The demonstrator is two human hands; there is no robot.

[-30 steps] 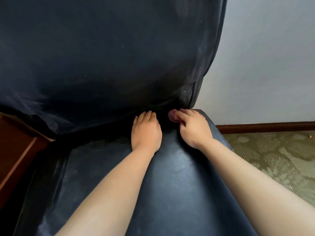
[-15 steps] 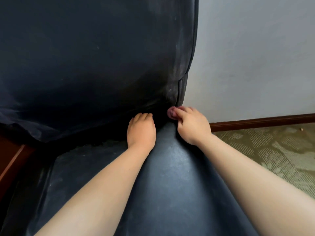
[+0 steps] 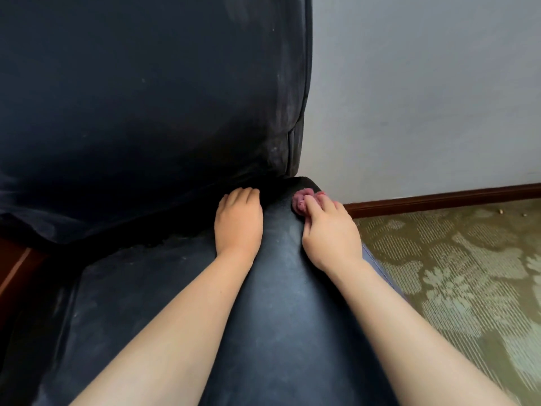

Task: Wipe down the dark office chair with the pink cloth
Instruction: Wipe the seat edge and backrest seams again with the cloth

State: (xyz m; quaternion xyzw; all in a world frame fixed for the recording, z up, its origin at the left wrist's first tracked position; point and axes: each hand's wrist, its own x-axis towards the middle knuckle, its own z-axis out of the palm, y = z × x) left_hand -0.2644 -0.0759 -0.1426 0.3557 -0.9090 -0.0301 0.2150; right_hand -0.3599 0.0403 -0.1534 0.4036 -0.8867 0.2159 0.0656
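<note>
A person's right hand (image 3: 330,230) presses a bunched pink cloth (image 3: 301,200), gripped under its fingertips, against the rear right corner of a dark office chair (image 3: 278,317) seat, while the left hand (image 3: 238,221) rests flat and open just beside it.

View: one head-worn wide-angle camera, no second view.
Position: above the chair seat (image 3: 278,332), close in.
Facing: forward and down toward the backrest (image 3: 146,98).
Frame edges: forearms enter from below; wall (image 3: 424,83) and carpet (image 3: 453,273) on the right.
</note>
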